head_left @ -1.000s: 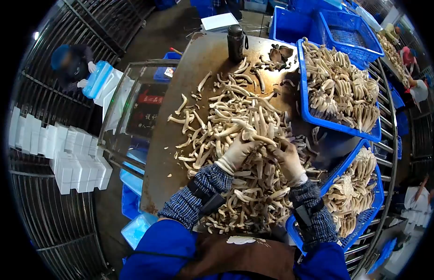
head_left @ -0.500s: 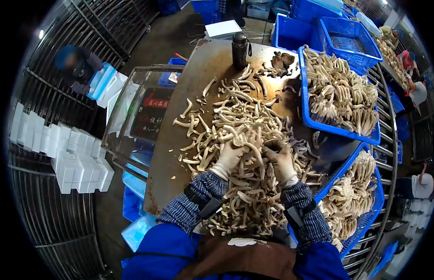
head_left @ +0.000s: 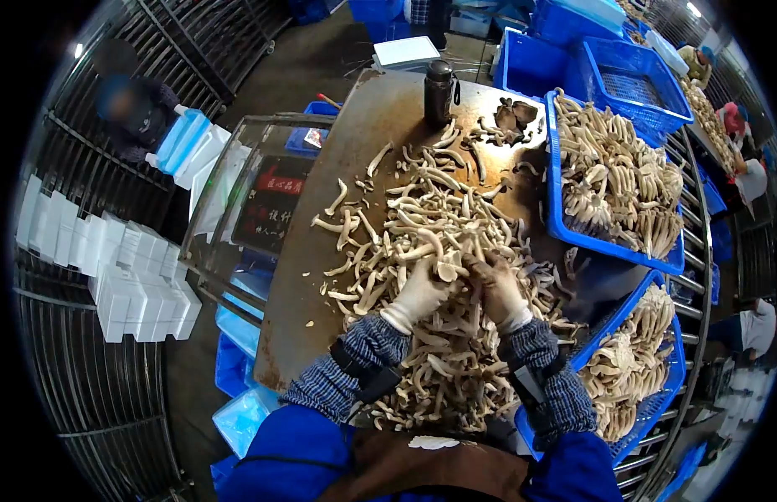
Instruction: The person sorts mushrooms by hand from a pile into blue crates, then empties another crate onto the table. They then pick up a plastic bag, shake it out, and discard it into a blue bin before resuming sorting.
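Observation:
A heap of pale, long-stemmed mushrooms [head_left: 443,351] covers the metal table [head_left: 296,276] in front of me. My left hand [head_left: 424,293], in a whitish glove, is closed on one thick mushroom [head_left: 430,243] whose stem points up and left. Close beside it, my right hand [head_left: 500,291] has its darkened fingertips curled together near the mushroom's lower end. What those fingers hold, if anything, is too small to make out. Both hands are just over the middle of the heap.
Blue crates of mushrooms, an upper one [head_left: 553,192] and a lower one [head_left: 674,376], stand at the right. A dark flask [head_left: 437,96] is at the table's far end. White foam boxes [head_left: 133,293] are stacked at left, where a person [head_left: 138,113] holds trays.
The mushroom in my left hand has turned from hanging down and right to pointing up and left. My two hands have come slightly closer together.

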The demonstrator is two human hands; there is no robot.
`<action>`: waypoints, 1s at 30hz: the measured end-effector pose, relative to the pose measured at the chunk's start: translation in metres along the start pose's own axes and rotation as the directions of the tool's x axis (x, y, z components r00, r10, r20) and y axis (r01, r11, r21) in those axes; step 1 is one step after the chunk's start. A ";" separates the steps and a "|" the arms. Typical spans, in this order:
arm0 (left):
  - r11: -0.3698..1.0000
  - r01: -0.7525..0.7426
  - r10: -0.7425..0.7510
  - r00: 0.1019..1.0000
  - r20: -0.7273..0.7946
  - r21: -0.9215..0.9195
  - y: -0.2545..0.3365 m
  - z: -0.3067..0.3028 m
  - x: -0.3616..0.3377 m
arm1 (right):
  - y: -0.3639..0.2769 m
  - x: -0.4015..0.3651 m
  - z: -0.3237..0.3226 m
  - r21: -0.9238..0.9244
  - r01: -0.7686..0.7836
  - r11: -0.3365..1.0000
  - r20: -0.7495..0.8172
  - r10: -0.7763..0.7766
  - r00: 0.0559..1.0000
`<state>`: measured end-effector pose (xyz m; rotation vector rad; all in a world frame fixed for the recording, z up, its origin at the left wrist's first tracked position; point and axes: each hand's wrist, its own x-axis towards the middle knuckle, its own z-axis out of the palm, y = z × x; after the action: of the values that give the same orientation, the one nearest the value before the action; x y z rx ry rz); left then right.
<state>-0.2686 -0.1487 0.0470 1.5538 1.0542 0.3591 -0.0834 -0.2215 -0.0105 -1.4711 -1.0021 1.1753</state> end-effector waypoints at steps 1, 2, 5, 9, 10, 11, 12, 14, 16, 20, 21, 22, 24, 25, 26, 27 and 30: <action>0.991 0.038 -0.041 0.999 -0.015 -0.126 -0.007 -0.002 0.005 | -0.003 0.009 -0.004 -0.010 -0.018 1.000 0.022 0.019 1.000; 0.965 0.076 -0.085 0.996 -0.024 -0.251 -0.016 -0.007 0.011 | -0.008 0.017 -0.007 -0.040 -0.029 0.999 0.016 0.030 0.999; 0.867 0.171 -0.178 0.984 0.030 -0.468 -0.021 -0.043 0.023 | -0.032 0.044 -0.018 -0.342 -0.011 0.940 -0.152 -0.043 0.987; 0.958 0.247 -0.234 0.967 0.105 -0.143 -0.056 -0.041 0.024 | -0.036 0.121 -0.005 -0.519 -0.073 0.852 -0.164 -0.016 0.986; 0.977 0.211 -0.210 0.948 0.241 0.023 -0.064 -0.040 0.020 | -0.051 0.136 0.004 -0.671 -0.057 0.739 -0.215 -0.121 0.969; 0.963 0.049 -0.124 0.954 0.274 0.264 -0.074 -0.036 0.013 | -0.041 0.163 0.008 -0.755 -0.061 0.653 -0.236 -0.184 0.954; 0.868 -0.120 -0.052 0.943 0.328 0.483 -0.084 -0.029 0.005 | -0.030 0.192 0.009 -0.767 -0.049 0.639 -0.190 -0.154 0.970; 0.595 -0.276 0.180 0.961 0.209 0.755 -0.113 -0.017 -0.007 | 0.003 0.240 0.014 -0.885 -0.027 0.464 -0.131 -0.192 0.973; 0.699 -0.210 0.068 0.971 0.230 0.683 -0.076 -0.040 -0.004 | 0.010 0.269 0.017 -0.869 -0.107 0.483 -0.111 0.020 0.994; 0.787 -0.138 0.069 0.988 0.136 0.601 -0.100 -0.059 -0.005 | 0.018 0.272 0.019 -0.917 -0.148 0.369 -0.077 0.200 0.977; 0.794 -0.216 0.146 0.975 0.166 0.569 -0.092 -0.067 -0.002 | 0.002 0.260 0.021 -0.902 -0.220 0.372 -0.138 0.235 0.962; 0.879 -0.128 0.073 0.988 0.136 0.460 -0.080 -0.069 0.000 | -0.001 0.251 0.018 -0.891 -0.219 0.396 -0.136 0.227 0.964; 0.956 -0.071 0.042 0.993 0.107 0.284 -0.057 -0.067 0.007 | 0.015 0.241 0.004 -0.893 -0.155 0.422 -0.082 0.185 0.979; 0.975 -0.130 0.084 0.967 0.242 0.182 -0.060 -0.062 0.016 | 0.021 0.237 -0.003 -0.875 -0.147 0.461 -0.055 0.206 0.977; 0.934 -0.231 0.113 0.914 0.390 0.271 -0.043 -0.062 0.023 | 0.028 0.233 -0.007 -0.830 -0.148 0.538 -0.069 0.164 0.984; 0.905 -0.360 0.209 0.840 0.500 0.226 -0.033 -0.061 0.030 | 0.016 0.225 -0.004 -0.800 -0.202 0.565 -0.126 0.171 0.977; 0.775 -0.522 0.148 0.698 0.701 0.356 0.018 -0.064 0.047 | 0.017 0.234 0.005 -0.713 -0.215 0.668 -0.246 0.048 0.968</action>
<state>-0.2815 -0.0714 0.0669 2.1795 0.2883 -0.2589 -0.0419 0.0010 -0.0703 -2.2912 -1.3188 0.6838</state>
